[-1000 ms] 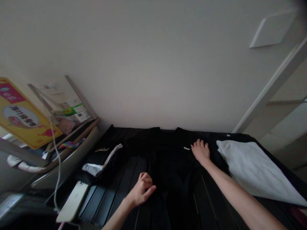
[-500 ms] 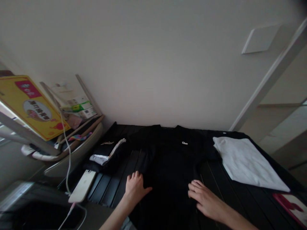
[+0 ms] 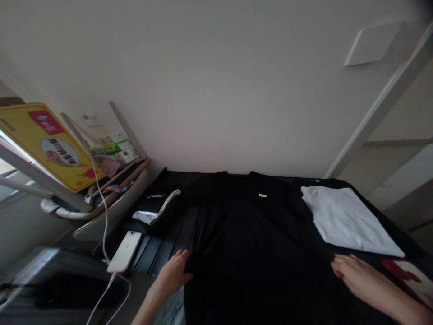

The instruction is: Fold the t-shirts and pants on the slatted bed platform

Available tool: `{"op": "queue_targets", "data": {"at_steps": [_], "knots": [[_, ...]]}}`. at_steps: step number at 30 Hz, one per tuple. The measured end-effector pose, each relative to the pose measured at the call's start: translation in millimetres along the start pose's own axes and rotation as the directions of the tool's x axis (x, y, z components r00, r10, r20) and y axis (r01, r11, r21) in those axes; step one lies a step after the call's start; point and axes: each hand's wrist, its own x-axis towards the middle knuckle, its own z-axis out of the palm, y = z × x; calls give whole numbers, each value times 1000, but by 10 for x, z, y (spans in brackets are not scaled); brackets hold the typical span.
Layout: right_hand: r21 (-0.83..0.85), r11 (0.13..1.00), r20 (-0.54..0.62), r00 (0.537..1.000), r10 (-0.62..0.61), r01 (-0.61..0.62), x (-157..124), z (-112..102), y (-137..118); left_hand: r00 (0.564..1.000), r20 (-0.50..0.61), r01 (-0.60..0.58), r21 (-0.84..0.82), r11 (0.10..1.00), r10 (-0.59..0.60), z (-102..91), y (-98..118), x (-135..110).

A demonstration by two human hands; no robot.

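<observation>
Black shirt (image 3: 250, 234): laid out on the dark slatted worktop (image 3: 179, 228), collar towards the wall (image 3: 237, 104). We lose its lower part at the bottom of the view, and its folds sink into black. White chest mark (image 3: 262, 195): small, too faint for us to read. Red-and-pale object (image 3: 401, 271), far right: cut off by the frame, partly behind our forearm; kind unclear to us. Left hand (image 3: 174, 273): at the shirt's left edge, fingers bent, thumb apart. Right hand (image 3: 355, 273): at the right edge, fingers curled in. The shirt lies between the two; whether either pinches cloth we cannot tell. Folded white cloth (image 3: 352, 221): beyond our right hand. Pale phone (image 3: 125, 253): left of our left hand, cable attached
</observation>
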Motion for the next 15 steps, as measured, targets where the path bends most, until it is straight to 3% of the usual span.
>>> {"op": "queue_targets", "data": {"at_steps": [3, 8, 11, 15], "knots": [[50, 996, -17, 997, -70, 70, 55, 70, -289, 983, -181, -4, 10, 1000, 6, 19, 21, 106], [45, 999, -69, 997, -26, 29, 101, 366, -877, 914, -400, 126, 101, 987, -75, 268, 135, 389], [45, 999, -100, 995, 15, -11, 16, 549, -1047, 902, -431, 20, 38, 999, -2, 453, 121, 520], [52, 998, -110, 993, 44, -39, -102, 634, -1011, 885, -456, -159, -111, 981, 92, 544, -28, 615]]}}
